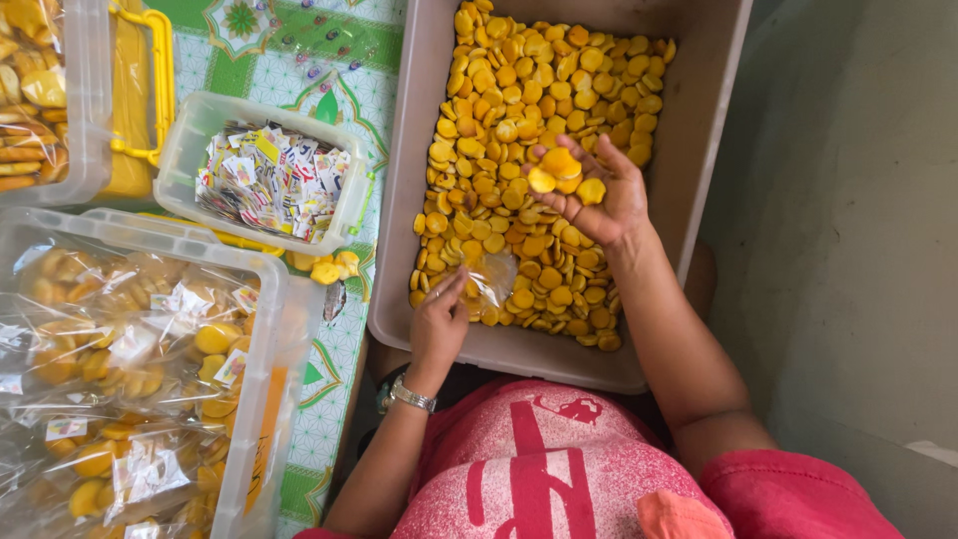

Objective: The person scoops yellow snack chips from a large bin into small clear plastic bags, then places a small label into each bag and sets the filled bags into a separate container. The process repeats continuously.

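Item: biscuits [539, 150], light, brittle; I'm cupping some loosely in right hand [599, 195]; left hand [439, 324] pinching bag [491, 279] mouth.

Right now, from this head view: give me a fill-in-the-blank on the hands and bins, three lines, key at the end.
1. The right hand holds a scoop of round ____ snacks.
2. The left hand holds a small clear ____ over the grey bin.
3. The wrist of the ____ hand wears a watch.

Missing words: yellow; bag; left
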